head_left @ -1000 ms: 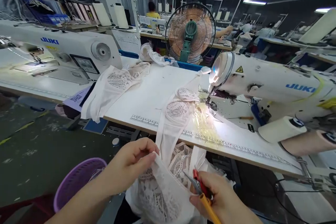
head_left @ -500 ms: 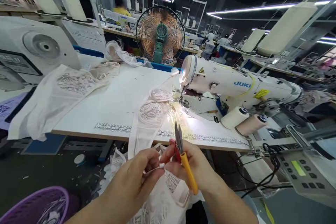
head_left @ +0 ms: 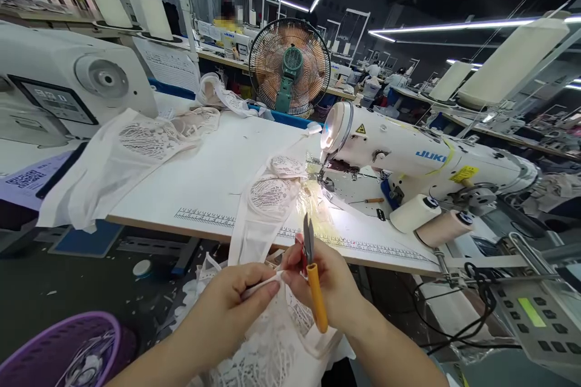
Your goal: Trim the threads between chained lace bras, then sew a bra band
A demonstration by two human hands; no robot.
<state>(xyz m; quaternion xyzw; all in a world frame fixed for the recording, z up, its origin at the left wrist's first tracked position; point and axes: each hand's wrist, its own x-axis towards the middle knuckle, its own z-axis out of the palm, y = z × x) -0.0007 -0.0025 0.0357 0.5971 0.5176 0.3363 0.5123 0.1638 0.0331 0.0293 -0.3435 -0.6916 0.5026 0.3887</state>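
Head view, looking down past the work: the left hand (head_left: pixel 236 296) and the right hand (head_left: pixel 331 287) meet at about 6 o'clock, just off the near edge of the white surface (head_left: pixel 213 175). Between them runs a narrow white strap (head_left: pixel 263 283), pulled straight, probably so it stays taut and easy to work on. The left fingers (head_left: pixel 267 291) are pressed together, pinching one end of the strap; the right thumb and forefinger pinch the other end.

The right hand also carries thread snips (head_left: pixel 311 272) with a yellow and red handle, tucked along the palm and held by the remaining curled fingers. The blades point up toward 12 o'clock and look closed or nearly so, clear of the strap, a grip that seems to keep the tool ready while the fingertips stay free.

The strap belongs to a white lace garment (head_left: pixel 267 344) that hangs below the hands and trails up over the surface edge toward the needle of the sewing machine (head_left: pixel 408 154) at 1 o'clock, under its bright lamp. More lace pieces (head_left: pixel 122 157) drape off the surface at 10 o'clock, and a purple basket (head_left: pixel 63 351) sits on the floor at 8 o'clock. A fan (head_left: pixel 290 66) stands at 12 o'clock.
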